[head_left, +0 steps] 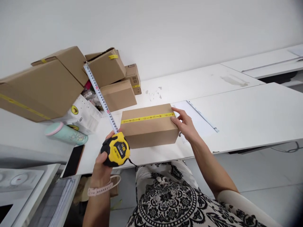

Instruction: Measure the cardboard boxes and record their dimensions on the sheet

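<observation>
My left hand [102, 162] is closed around a yellow and black tape measure [118, 149]. Its white blade [100, 97] sticks out up and to the left, past the near box toward the stacked cartons. A brown cardboard box [149, 127] with yellow printed tape along its top lies on the white table. At the box's right end, my right hand [186, 124] grips it, with the thumb and fingers at the edge. Part of the left hand's fingers is hidden behind the tape measure.
Several cardboard boxes [110, 67] are piled at the back left. A mint green tumbler [67, 133] lies by a white carton [86, 113] with avocado prints, and a dark phone-like slab [73, 160] is at the table's left edge. Paper [199, 118] lies right of the box.
</observation>
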Motion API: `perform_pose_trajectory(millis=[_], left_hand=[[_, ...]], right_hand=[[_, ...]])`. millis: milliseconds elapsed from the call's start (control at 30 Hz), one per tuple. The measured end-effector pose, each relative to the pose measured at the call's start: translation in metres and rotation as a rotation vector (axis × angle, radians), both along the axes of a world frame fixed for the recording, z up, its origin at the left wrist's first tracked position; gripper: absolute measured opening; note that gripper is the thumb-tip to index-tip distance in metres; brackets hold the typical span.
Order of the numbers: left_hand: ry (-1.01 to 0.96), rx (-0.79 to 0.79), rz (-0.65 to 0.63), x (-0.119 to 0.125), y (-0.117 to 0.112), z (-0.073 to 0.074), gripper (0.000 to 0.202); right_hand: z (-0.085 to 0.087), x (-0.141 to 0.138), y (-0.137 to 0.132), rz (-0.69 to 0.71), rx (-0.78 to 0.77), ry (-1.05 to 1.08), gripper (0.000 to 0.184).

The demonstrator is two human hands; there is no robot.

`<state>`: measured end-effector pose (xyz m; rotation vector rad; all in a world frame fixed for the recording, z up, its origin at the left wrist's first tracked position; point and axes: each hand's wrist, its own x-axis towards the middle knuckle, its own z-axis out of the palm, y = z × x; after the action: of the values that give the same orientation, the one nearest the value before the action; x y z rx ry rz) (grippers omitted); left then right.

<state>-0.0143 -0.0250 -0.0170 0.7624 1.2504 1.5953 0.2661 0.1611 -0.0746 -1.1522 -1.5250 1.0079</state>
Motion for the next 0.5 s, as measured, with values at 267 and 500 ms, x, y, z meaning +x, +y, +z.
perform_pose_trajectory(millis=[267, 500], left_hand=[[-0.375, -0.241, -0.461, 0.062, -0.034, -0.008, 0.067], [-0.461, -0.287, -0.513, 0.094, -0.029, -0.014, 0.058]], right_hand=[[0.018, -0.021, 0.052, 0.006, 0.351, -0.075, 0.050], [0.030, -0.045, 0.103, 0.162, 0.333, -0.154, 0.037]])
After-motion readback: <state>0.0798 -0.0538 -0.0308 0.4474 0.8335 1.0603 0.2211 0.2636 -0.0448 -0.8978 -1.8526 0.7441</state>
